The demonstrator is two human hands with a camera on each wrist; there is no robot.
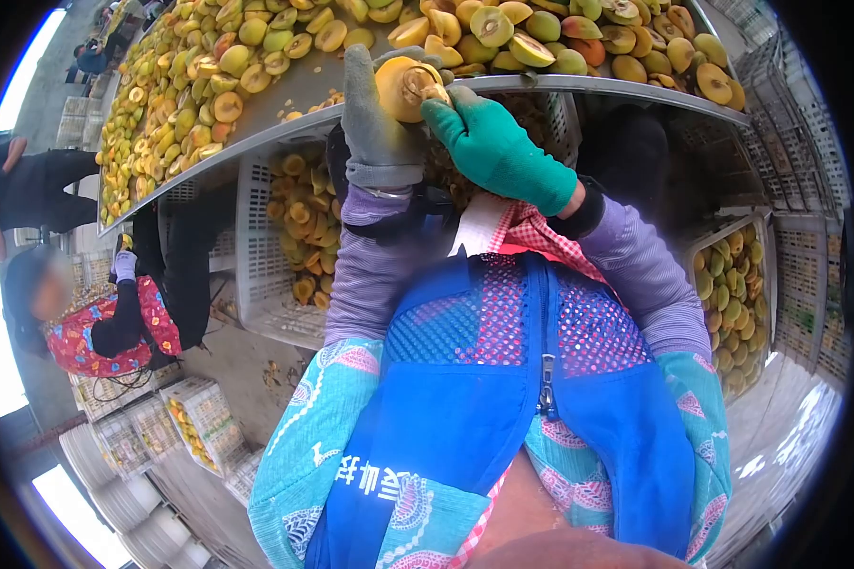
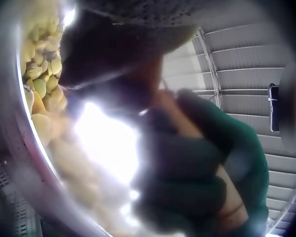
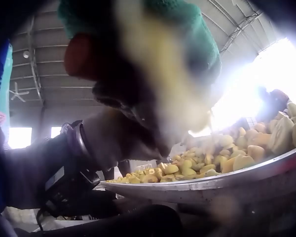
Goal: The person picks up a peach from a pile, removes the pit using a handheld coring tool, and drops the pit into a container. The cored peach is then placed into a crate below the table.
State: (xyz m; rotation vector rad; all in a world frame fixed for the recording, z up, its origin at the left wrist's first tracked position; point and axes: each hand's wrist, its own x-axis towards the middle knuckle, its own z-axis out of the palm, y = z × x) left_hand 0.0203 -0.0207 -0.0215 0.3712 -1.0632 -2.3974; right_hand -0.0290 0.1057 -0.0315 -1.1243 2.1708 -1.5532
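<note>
In the head view, the left hand in a grey glove grips a cut yellow fruit half at the metal table's near edge. Its brown hollow faces up. The right hand, in a green glove, has its fingertips at that hollow. The left wrist view shows the green-gloved hand with fingers curled round a wooden-looking handle; the tool's working end is hidden. Up close in the right wrist view, the right hand is blurred, with a reddish-brown handle end poking out.
A metal table bears many halved fruits. Beneath it stands a white crate with fruit pieces; another crate of fruit is at the right. A person in a red patterned garment is at the left, near stacked crates.
</note>
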